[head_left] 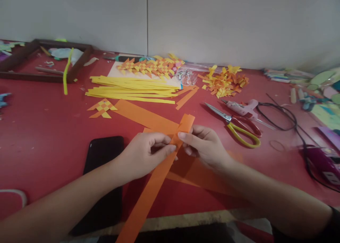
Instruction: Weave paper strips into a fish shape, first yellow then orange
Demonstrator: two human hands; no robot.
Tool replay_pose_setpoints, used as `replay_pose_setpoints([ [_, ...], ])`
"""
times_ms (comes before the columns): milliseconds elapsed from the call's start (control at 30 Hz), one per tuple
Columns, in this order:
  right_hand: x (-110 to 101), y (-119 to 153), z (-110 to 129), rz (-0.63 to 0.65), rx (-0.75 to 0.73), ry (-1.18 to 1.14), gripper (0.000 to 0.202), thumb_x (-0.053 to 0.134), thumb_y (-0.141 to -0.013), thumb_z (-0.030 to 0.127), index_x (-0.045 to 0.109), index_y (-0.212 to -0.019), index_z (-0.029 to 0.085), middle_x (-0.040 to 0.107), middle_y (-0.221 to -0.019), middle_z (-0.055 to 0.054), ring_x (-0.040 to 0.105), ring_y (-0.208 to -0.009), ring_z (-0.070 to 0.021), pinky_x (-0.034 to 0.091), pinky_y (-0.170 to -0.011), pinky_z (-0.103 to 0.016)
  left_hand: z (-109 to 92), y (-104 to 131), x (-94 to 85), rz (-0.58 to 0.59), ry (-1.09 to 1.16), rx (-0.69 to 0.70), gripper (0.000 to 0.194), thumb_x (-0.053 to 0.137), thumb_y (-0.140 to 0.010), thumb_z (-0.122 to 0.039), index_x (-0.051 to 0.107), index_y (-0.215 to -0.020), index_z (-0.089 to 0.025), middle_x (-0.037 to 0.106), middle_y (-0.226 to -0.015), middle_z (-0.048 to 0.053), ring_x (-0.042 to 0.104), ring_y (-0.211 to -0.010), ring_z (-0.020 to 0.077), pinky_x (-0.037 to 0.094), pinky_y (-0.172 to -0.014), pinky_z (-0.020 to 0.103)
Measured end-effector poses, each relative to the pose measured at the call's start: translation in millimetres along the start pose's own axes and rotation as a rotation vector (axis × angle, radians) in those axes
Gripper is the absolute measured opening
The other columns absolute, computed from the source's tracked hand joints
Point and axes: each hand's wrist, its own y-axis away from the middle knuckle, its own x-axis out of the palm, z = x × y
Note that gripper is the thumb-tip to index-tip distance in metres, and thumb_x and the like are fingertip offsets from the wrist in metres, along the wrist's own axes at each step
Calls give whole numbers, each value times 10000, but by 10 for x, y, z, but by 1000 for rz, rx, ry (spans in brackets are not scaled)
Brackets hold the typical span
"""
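Note:
A long orange paper strip (156, 181) slants from the lower edge of the view up to its short upper end, raised above the table. My left hand (148, 151) pinches it from the left, thumb on top. Close to the upper end, my right hand (204, 144) grips the same strip between thumb and fingers, some of which are hidden behind the paper. Under both hands lie wider orange paper sheets (148, 116), partly covered. A woven orange and yellow paper fish (103, 108) rests left of the sheets. Beside my left forearm is a black phone (106, 154).
Yellow paper strips (132, 89) lie in a bundle behind my hands, near more woven fish (151, 67) and a heap of paper scraps (224, 81). Scissors (233, 124) and a pink glue gun (243, 108) with a black cord are at right. A dark frame (34, 76) stands back left.

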Motion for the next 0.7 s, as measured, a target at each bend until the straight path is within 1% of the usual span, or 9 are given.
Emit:
replay_pose_setpoints([
  [100, 8, 1, 2, -7, 8, -14, 370, 805, -669, 425, 550, -597, 167, 542, -466, 46, 447, -379, -50, 262, -362, -182, 6, 15, -5, -25, -33, 15, 243, 524, -916, -316, 582, -742, -156, 592, -672, -18, 561, -636, 109, 411, -571, 205],
  [200, 10, -5, 2, -15, 13, -29, 368, 806, -665, 422, 543, -611, 170, 553, -490, 44, 459, -387, -55, 271, -363, -183, 32, 26, -6, -90, -125, 40, 249, 548, -909, -339, 589, -734, -167, 568, -661, -26, 542, -633, 106, 403, -567, 206],
  [267, 5, -12, 1, -15, 0, -47, 358, 815, -657, 407, 548, -628, 171, 561, -504, 44, 466, -395, -56, 285, -370, -183, 61, 24, -2, -141, -139, 45, 220, 581, -894, -352, 615, -768, -174, 596, -709, -17, 563, -681, 115, 428, -604, 213],
  [333, -4, -18, 0, -17, -13, -62, 345, 825, -648, 391, 558, -648, 173, 561, -511, 47, 469, -404, -56, 293, -375, -182, 91, 20, 6, -193, -61, 36, 178, 629, -866, -364, 616, -865, -187, 635, -799, -3, 604, -758, 132, 468, -663, 225],
  [400, -12, -18, 0, -9, -14, -53, 326, 823, -656, 383, 574, -668, 173, 552, -500, 51, 460, -406, -55, 291, -377, -183, 109, 17, 15, -242, 46, 38, 214, 671, -838, -359, 572, -947, -203, 639, -859, 1, 625, -799, 137, 494, -690, 229],
  [467, -16, -12, -2, 18, -9, -22, 305, 810, -681, 385, 594, -684, 170, 542, -487, 52, 452, -410, -54, 287, -380, -182, 102, 19, 18, -277, 89, 73, 214, 684, -834, -333, 550, -950, -213, 629, -867, -4, 624, -787, 125, 502, -683, 216],
  [567, -16, 3, -8, 81, -9, 26, 284, 787, -716, 394, 620, -709, 164, 545, -483, 47, 454, -417, -55, 288, -388, -184, 57, 31, 11, -285, 14, 128, 122, 658, -857, -305, 625, -922, -207, 650, -901, 17, 616, -781, 117, 511, -677, 198],
  [633, -14, 11, -9, 115, -2, 44, 283, 783, -720, 399, 623, -720, 165, 549, -482, 45, 458, -420, -59, 288, -389, -187, 24, 40, 4, -283, -45, 138, 145, 647, -863, -301, 680, -973, -212, 669, -983, 42, 619, -796, 121, 523, -665, 191],
  [700, -12, 18, -6, 139, 11, 59, 286, 787, -712, 399, 623, -722, 166, 555, -481, 44, 461, -417, -61, 290, -388, -188, 3, 46, -1, -295, -72, 143, 204, 650, -859, -291, 698, -1044, -221, 669, -1053, 55, 619, -800, 120, 527, -637, 177],
])
